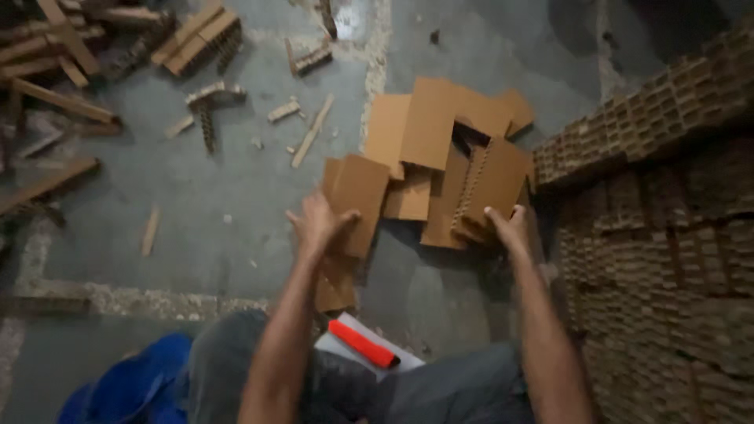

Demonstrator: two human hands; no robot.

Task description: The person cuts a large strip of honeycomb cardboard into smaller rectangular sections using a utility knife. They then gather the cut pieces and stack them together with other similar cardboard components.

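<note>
Head view: looking down at a grey concrete floor point(236, 196) from a seated position. Left hand point(318, 224) closing on the near edge of a flat brown cardboard panel point(357, 200), thumb lying over its face, fingers tucked under. Right hand point(509, 228) clamping on the lower corner of a thick honeycomb cardboard block point(495, 184), tilted up off the heap of loose cardboard pieces point(428, 126) lying between the two hands. Stacked honeycomb cardboard point(667, 235) rising as a wall just right of the right arm. Scraps of cut strips point(196, 39) scattering across the floor at upper left. Red marker-like tool point(363, 344) resting on white paper point(334, 345) near the knees; blue fabric point(126, 389) showing at lower left. Judging both pieces light and fairly stiff, yet easy to crush at the open cells; gripping along the solid faces near an edge seeming safest.
</note>
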